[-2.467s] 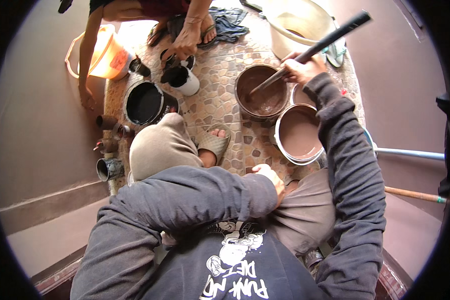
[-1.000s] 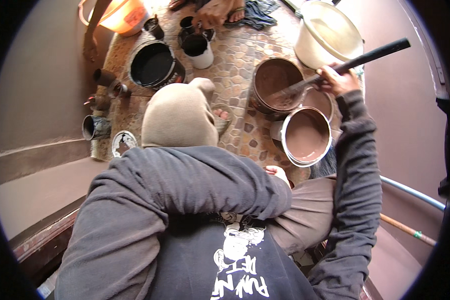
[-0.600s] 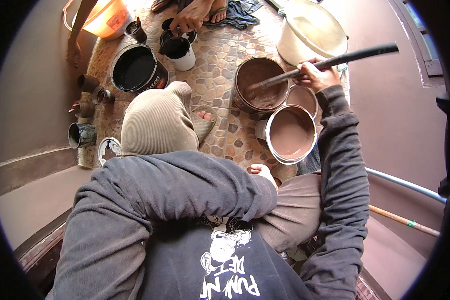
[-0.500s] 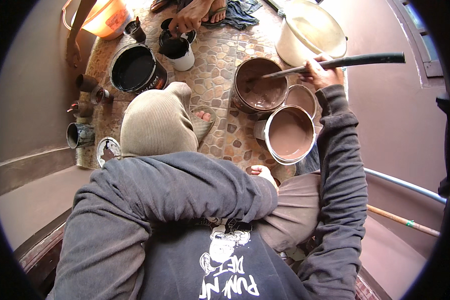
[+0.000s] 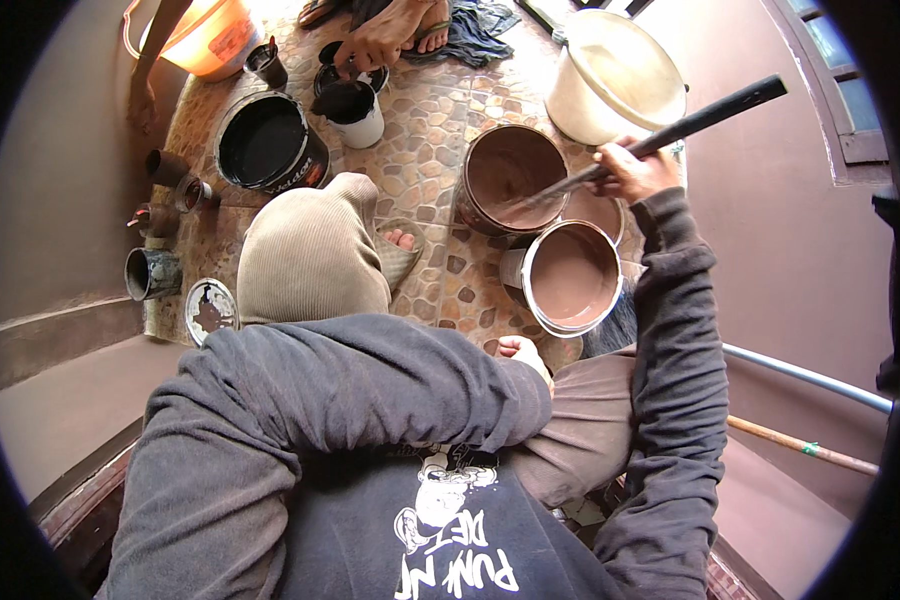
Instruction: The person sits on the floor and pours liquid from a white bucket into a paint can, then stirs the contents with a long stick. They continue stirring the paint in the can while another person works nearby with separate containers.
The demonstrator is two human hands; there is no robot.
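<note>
My right hand (image 5: 625, 168) is closed on a long dark stirring stick (image 5: 715, 105), whose lower end dips into a bucket of dark brown liquid (image 5: 495, 160). Just in front of it stand a white-rimmed bucket of lighter brown liquid (image 5: 570, 270) and a partly hidden brown container (image 5: 595, 210). My left hand (image 5: 520, 355) rests by my right leg below the buckets, fingers curled; whatever it may hold is hidden.
A co-worker's hand (image 5: 365, 50) is over small containers and a white pot (image 5: 360, 130). Around lie a black bucket (image 5: 225, 150), orange bucket (image 5: 210, 40), pale bucket (image 5: 610, 80), dark pots (image 5: 152, 272), a lid (image 5: 210, 310), dark cloth (image 5: 465, 35), two poles (image 5: 810, 380).
The stick has shifted in the dark brown bucket, its top now higher and further left than half a second ago. My right hand is slightly lower in the picture; my left hand stays by the leg.
</note>
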